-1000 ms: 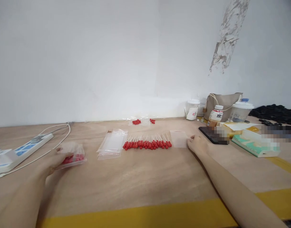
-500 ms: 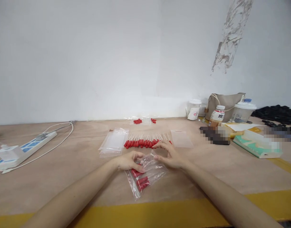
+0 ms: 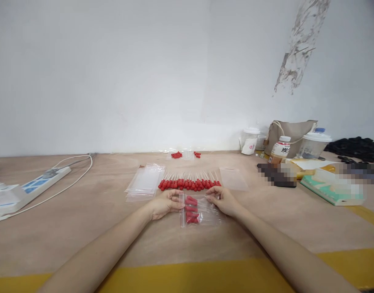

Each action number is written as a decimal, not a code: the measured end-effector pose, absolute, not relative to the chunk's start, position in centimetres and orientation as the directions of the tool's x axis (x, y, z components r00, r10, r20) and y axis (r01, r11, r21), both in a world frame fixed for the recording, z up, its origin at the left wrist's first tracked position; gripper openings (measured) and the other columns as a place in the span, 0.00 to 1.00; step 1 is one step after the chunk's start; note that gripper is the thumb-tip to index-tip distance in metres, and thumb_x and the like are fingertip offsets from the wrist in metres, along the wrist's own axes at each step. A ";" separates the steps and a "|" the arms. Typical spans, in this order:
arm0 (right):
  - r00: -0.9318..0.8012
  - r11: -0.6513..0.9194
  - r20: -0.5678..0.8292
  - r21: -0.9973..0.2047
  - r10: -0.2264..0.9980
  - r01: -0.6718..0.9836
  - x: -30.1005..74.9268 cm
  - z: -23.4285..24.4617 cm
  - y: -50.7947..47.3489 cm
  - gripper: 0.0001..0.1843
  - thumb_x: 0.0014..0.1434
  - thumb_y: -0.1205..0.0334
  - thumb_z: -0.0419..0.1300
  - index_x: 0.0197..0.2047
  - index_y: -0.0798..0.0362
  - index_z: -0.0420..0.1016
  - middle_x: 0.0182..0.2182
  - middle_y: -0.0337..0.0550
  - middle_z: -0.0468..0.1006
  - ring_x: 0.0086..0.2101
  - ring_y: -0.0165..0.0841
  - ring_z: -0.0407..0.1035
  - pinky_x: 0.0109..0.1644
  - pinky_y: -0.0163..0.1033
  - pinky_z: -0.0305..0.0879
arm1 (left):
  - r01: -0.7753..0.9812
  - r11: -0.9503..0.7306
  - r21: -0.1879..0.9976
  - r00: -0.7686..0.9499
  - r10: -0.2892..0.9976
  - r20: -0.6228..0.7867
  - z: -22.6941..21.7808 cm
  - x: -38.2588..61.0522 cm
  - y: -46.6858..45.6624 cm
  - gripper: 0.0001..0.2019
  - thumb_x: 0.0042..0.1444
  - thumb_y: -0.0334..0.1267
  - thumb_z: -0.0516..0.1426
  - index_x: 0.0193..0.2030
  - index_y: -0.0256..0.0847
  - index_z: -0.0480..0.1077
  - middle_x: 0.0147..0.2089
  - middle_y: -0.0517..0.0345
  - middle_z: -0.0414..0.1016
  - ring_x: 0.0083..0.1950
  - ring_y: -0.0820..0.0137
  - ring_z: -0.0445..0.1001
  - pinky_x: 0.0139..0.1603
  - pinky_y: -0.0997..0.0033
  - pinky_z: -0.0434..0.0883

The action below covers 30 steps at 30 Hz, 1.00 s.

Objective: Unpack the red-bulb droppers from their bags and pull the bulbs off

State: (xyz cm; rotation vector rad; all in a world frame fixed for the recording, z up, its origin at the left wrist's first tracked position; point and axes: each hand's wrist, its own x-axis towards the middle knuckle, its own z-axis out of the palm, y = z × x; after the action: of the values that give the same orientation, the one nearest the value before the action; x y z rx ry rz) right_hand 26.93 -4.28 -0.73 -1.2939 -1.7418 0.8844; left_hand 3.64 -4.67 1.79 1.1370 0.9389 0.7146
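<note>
My left hand (image 3: 166, 204) pinches the zip end of a clear zip-lock bag (image 3: 207, 211). Several red-tipped sticks (image 3: 192, 209) lie inside it, their red ends toward the zip. At the far right corner of the bag, my right hand (image 3: 225, 201) has thumb and fingers closed on the plastic. Just beyond the bag spreads a row of loose red-tipped sticks (image 3: 187, 184), pale shafts pointing away from me. Left of that row is a stack of flat clear bags (image 3: 146, 179); a single flat bag (image 3: 234, 179) rests to its right.
Filled bags (image 3: 187, 155) lie by the wall. On the left are a power strip (image 3: 34, 189) and white cable (image 3: 71, 188). To the right stand a lidded cup (image 3: 249, 142), a drink bottle (image 3: 279, 150), a grey bag (image 3: 297, 130) and a green-and-white box (image 3: 332, 188). Yellow tape (image 3: 187, 274) marks the front edge.
The filled bag has turned from slanting to nearly level and moved slightly right and away from me. My left hand has shifted from over its contents to the zip end.
</note>
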 end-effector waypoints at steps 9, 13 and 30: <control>-0.322 0.530 0.580 -0.230 0.748 0.816 27.5 0.6 -5.6 0.09 0.52 0.66 0.55 0.37 0.54 0.71 0.38 0.48 0.69 0.39 0.37 0.64 0.43 0.43 0.59 | -0.022 0.286 0.958 0.234 0.933 -0.273 2.3 5.1 -5.5 0.18 0.37 0.25 0.64 0.37 0.34 0.66 0.25 0.60 0.71 0.28 0.73 0.73 0.37 0.69 0.71; -0.473 0.712 0.593 -0.265 0.652 0.650 26.5 1.0 -6.6 0.15 0.54 0.54 0.55 0.43 0.52 0.70 0.40 0.47 0.68 0.42 0.35 0.63 0.47 0.43 0.59 | -0.043 0.308 0.950 0.261 0.922 -0.287 2.5 5.5 -5.3 0.15 0.37 0.26 0.65 0.33 0.33 0.68 0.27 0.58 0.73 0.28 0.74 0.73 0.39 0.70 0.70; -0.635 0.816 0.573 -0.108 0.518 0.568 24.5 1.6 -5.1 0.20 0.58 0.70 0.49 0.51 0.44 0.65 0.46 0.43 0.68 0.47 0.33 0.59 0.50 0.44 0.54 | 0.028 0.153 0.988 0.367 0.918 -0.152 2.2 6.8 -5.2 0.15 0.29 0.34 0.68 0.26 0.32 0.72 0.19 0.63 0.70 0.22 0.79 0.66 0.30 0.76 0.64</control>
State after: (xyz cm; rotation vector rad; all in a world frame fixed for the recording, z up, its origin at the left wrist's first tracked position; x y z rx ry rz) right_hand 24.49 -5.11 1.62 -0.7968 -2.3931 -0.1091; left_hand 6.81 -5.19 2.15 1.2498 0.9982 0.8207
